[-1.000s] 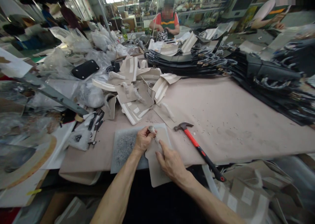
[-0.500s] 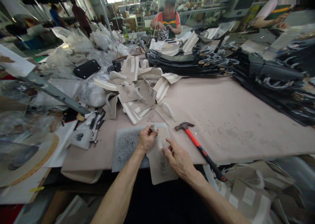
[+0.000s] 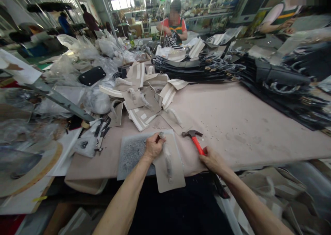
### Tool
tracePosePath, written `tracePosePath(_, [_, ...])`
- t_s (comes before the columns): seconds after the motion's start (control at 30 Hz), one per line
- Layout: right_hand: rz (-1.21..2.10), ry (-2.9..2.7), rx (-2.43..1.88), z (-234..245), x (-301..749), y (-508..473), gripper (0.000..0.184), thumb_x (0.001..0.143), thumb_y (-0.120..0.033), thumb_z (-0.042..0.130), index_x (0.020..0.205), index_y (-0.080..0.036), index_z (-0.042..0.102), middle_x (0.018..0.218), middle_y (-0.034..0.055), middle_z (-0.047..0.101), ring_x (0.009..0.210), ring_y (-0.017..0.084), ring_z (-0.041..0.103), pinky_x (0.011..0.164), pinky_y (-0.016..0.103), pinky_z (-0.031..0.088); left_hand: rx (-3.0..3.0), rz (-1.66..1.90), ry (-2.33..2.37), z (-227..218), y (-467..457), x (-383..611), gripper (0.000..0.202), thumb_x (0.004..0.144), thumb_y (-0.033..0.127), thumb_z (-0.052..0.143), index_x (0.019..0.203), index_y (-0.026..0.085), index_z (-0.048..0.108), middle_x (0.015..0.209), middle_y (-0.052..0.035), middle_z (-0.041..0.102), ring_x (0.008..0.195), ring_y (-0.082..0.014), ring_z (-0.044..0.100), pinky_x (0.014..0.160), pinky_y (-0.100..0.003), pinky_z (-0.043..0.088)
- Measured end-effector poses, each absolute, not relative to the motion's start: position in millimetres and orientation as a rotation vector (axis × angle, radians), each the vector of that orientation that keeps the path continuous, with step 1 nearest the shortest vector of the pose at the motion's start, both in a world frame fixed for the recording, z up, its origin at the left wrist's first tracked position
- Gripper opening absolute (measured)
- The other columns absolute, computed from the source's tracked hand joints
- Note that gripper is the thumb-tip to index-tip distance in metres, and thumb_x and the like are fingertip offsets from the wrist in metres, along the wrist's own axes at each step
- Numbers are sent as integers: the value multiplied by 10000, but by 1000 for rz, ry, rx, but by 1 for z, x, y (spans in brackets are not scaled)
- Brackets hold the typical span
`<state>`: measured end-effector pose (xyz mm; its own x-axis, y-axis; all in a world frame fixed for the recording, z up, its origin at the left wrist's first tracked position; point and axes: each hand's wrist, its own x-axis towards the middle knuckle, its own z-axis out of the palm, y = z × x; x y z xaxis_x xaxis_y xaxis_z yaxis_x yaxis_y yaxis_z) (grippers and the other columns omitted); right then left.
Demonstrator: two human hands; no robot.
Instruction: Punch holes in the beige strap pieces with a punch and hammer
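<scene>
My left hand [image 3: 153, 146] pinches a short round metal tool [image 3: 161, 135], its flat end facing up, at the upper end of a plastic-wrapped handle [image 3: 168, 161]. This handle lies along a beige flap-shaped panel [image 3: 178, 171], which overhangs the table's front edge. Under the panel's left side is a grey slab [image 3: 130, 155] with a dark, pitted surface. To the right, my right hand [image 3: 212, 160] is closed around the red and black grip of a claw hammer [image 3: 198, 145]. The hammer's head lies at or just above the tabletop; I cannot tell which.
Several beige panels with handles [image 3: 144, 100] are heaped beyond my hands. Black bag pieces [image 3: 186, 69] are stacked at the back and right. Plastic wrapping [image 3: 95, 97] and a slanted metal bar [image 3: 62, 102] are on the left. A person [image 3: 174, 24] works across the table.
My right hand has moved right, off the panel, and taken hold of the hammer's grip. The hammer has shifted slightly. My left hand stays on the metal tool.
</scene>
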<state>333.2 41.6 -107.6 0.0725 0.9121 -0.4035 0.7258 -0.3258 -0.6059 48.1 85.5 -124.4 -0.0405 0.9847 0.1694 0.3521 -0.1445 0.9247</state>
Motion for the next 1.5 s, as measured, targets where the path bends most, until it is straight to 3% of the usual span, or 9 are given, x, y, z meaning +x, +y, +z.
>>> tracePosePath(0.1, [1632,-1276,-1823,-86,320,43,105,805,-309,489,814,-212,452,663,-22,491,507,115,443,473,239,389,1653,1152,1454,-121,85,48,118,798,258,641,857,173,699,733,-12,681,668,-143,593,649,-229,449])
tracePosePath(0.17, [1679,-1154,-1739,-64,306,42,143,835,-367,456,831,-230,416,644,-52,453,440,96,381,417,224,351,1678,1142,1451,-117,84,48,109,796,243,633,850,175,699,719,-5,672,654,-138,579,638,-225,431])
tracePosePath(0.4, [654,-1956,-1588,-14,273,39,271,960,-432,359,814,-222,447,586,-21,490,500,120,424,503,256,259,1728,1129,1439,-117,84,47,95,797,239,621,826,182,690,665,13,622,597,-123,518,608,-224,386])
tracePosePath(0.53, [538,-2388,-1581,-5,276,45,220,965,-356,382,859,-203,500,582,-4,522,466,113,378,510,282,171,1748,1143,1468,-124,83,47,96,791,226,609,829,191,689,632,23,586,582,-125,499,594,-227,371])
tracePosePath(0.73, [238,-1931,-1552,37,271,46,283,991,-432,320,839,-229,448,586,-18,477,481,127,397,517,267,236,1723,1167,1438,-122,82,48,127,780,228,628,873,208,712,716,-4,667,653,-150,567,652,-234,410])
tracePosePath(0.97, [546,-2458,-1637,-16,274,40,231,971,-346,375,837,-206,501,577,0,523,458,126,380,509,292,182,1743,1117,1484,-124,82,47,111,770,215,630,844,208,713,673,9,650,614,-144,553,625,-232,400])
tracePosePath(1.27, [704,-2231,-1975,-89,317,44,306,971,-354,338,764,-210,511,605,14,550,564,169,531,554,272,349,1808,1139,1442,-120,79,47,97,792,201,635,856,197,707,734,-15,688,660,-152,597,642,-233,441])
tracePosePath(1.4, [284,-2272,-1976,-99,309,42,309,962,-380,382,1017,-151,583,963,157,637,787,247,615,670,349,436,1804,1131,1428,-121,79,46,99,801,213,639,869,194,709,757,-18,687,692,-155,603,687,-240,454])
tracePosePath(1.5, [455,-2181,-1663,-83,267,42,434,963,-445,400,1279,-162,494,1141,150,614,822,220,627,737,355,488,1765,1124,1443,-122,78,45,126,799,240,651,897,193,716,773,-19,693,700,-152,597,701,-239,462])
